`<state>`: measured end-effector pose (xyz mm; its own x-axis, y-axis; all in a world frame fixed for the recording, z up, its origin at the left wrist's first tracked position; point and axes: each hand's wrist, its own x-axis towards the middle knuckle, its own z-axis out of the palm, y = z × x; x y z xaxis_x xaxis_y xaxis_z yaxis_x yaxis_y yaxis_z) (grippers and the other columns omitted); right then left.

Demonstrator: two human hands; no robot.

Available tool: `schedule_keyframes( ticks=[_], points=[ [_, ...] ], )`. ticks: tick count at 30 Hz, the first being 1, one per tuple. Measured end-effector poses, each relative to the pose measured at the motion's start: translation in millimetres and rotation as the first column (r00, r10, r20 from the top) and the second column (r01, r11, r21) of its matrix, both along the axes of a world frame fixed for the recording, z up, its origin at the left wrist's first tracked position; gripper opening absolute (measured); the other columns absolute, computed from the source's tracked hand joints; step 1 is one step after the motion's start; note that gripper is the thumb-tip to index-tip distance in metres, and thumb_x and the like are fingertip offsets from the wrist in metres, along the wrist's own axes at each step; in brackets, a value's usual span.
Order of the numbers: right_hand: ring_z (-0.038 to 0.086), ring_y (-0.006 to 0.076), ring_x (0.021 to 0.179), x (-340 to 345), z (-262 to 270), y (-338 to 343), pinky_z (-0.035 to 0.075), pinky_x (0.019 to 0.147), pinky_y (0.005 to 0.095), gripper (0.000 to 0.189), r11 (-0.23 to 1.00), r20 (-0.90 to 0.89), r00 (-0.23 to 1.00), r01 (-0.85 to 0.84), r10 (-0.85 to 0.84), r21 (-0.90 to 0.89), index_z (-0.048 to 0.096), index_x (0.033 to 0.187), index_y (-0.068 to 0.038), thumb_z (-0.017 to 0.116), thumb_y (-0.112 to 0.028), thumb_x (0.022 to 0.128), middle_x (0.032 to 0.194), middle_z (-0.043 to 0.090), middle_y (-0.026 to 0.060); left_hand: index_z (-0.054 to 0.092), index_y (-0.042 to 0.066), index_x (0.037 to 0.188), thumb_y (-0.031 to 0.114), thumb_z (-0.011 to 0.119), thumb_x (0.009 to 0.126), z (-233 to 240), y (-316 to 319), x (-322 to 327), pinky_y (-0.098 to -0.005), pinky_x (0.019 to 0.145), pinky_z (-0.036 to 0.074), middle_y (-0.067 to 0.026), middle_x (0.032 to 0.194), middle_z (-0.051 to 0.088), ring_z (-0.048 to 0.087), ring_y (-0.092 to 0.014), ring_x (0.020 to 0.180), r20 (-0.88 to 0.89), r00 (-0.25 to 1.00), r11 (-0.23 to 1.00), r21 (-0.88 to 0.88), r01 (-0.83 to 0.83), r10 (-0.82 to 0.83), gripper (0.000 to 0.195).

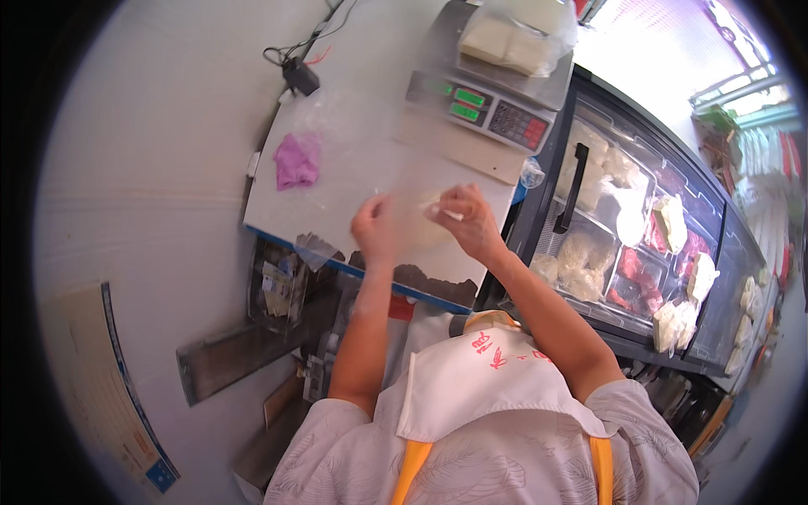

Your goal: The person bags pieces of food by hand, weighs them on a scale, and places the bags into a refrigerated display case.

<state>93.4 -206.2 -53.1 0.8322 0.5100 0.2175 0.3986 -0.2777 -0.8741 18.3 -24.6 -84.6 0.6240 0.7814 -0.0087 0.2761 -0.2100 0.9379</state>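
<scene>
Both hands are over the front part of a white table (341,208). My left hand (374,228) is curled; its fingertips are blurred, and I cannot tell whether it holds anything. In my right hand (466,218) a small piece of thin, whitish material (451,215) is pinched between thumb and fingers. A pale, cream-coloured item (429,235) shows between and below the hands, partly hidden and blurred. Beyond them a digital scale (486,117) with lit green displays bears pale slabs in a clear plastic bag (508,47).
On the table's left lie a purple cloth (297,161), clear plastic film (334,110) and a black power adapter (301,76) with its cable. At right stands a glass-topped display case (631,208) holding bagged food. The table's blue front edge (353,270) is worn.
</scene>
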Motion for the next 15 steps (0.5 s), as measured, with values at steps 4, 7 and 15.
schedule_keyframes(
  ticks=[4,7,15],
  points=[
    [0.066,0.0293,0.091,-18,-45,-56,0.053,0.089,0.0412,0.015,0.965,-0.233,0.963,-0.181,0.134,-0.191,0.079,0.089,-0.007,0.082,-0.021,0.089,0.093,0.072,0.0087,0.072,-0.001,0.094,0.009,0.076,0.088,-33,38,-10,-0.0436,0.079,0.053,-0.0139,0.086,0.072,0.067,-0.036,0.081,-0.374,0.919,0.939,0.255,0.231,-0.124,0.012],
    [0.068,0.0242,0.088,19,-4,-63,0.056,0.080,0.0382,0.015,0.997,-0.239,0.971,-0.004,-0.014,-0.076,0.077,0.098,-0.006,0.084,-0.015,0.088,0.093,0.072,0.0086,0.067,0.001,0.109,0.003,0.072,0.084,-49,64,-11,-0.0464,0.089,0.051,-0.0166,0.103,0.069,0.064,-0.038,0.100,-0.366,0.914,0.829,0.446,0.338,-0.176,0.025],
    [0.057,0.0363,0.112,287,126,-59,0.048,0.097,0.0494,0.054,0.597,0.501,0.511,0.802,-0.698,0.013,0.067,0.105,-0.003,0.091,-0.042,0.076,0.108,0.065,0.0159,0.058,0.003,0.123,0.031,0.085,0.086,141,-23,276,-0.0500,0.101,0.047,-0.0177,0.122,0.061,0.055,-0.039,0.123,0.176,0.888,0.725,0.654,0.217,-0.425,0.054]
  ],
)
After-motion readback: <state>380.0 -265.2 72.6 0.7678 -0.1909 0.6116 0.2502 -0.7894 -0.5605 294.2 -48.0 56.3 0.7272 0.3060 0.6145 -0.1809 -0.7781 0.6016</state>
